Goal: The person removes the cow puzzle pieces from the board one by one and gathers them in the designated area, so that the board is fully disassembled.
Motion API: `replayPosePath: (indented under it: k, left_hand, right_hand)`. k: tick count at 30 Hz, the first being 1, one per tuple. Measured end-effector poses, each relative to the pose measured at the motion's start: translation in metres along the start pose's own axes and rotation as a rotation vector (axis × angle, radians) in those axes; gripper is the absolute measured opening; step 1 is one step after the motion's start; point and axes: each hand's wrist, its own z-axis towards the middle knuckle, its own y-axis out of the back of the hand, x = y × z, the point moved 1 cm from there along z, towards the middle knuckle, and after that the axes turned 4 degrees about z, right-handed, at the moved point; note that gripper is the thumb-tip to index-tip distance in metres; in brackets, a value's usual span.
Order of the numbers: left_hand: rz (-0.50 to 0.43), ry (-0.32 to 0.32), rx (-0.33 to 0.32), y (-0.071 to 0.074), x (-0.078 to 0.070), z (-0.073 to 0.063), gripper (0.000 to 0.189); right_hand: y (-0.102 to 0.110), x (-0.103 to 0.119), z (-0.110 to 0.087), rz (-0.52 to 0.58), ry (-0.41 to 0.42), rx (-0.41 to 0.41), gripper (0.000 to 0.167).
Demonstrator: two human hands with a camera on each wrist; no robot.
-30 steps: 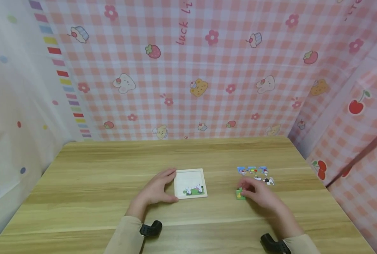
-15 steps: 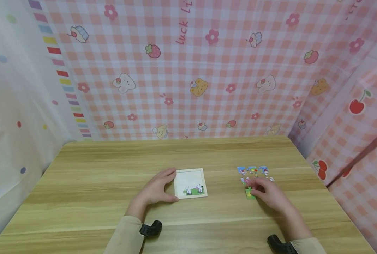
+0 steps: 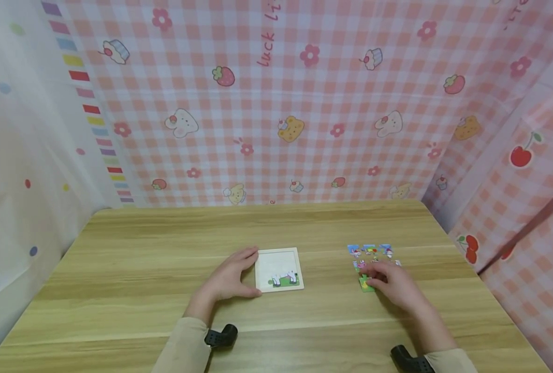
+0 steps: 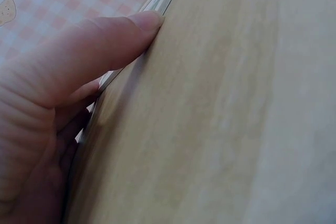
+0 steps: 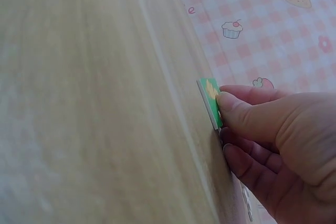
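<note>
A square wooden puzzle tray lies flat on the table, with joined pieces showing white legs on green along its lower edge. My left hand holds the tray at its left side, thumb at the near corner and fingers at the far one. The left wrist view has that thumb against the tray's edge. Between thumb and fingertips, my right hand pinches a green puzzle piece with a yellow pattern, close over the table. In the right wrist view the green piece is tilted, its pale edge showing.
Several loose puzzle pieces lie in rows just beyond my right hand, which partly covers the nearer row. The wooden table ends at a pink checked curtain behind, with more curtain on both sides.
My right hand has slid a little to the right with the green puzzle piece, to the near side of the loose pieces, then stayed there. The left hand and tray keep their place.
</note>
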Motion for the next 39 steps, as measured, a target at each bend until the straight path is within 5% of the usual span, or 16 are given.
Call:
replayPosePath:
  k: [20, 27, 39]
  left_hand:
    - [0.025, -0.023, 0.002, -0.001, 0.002, 0.002, 0.097]
    - [0.026, -0.011, 0.008, -0.001, 0.002, 0.001, 0.097]
    - [0.031, -0.013, 0.01, 0.0, 0.001, 0.0, 0.097]
  right_hand:
    - [0.003, 0.012, 0.003, -0.006, 0.047, -0.034, 0.023]
    - [-0.013, 0.027, 0.017, 0.116, 0.121, 0.05, 0.02]
    - [-0.054, 0.068, 0.04, 0.079, 0.19, 0.183, 0.025]
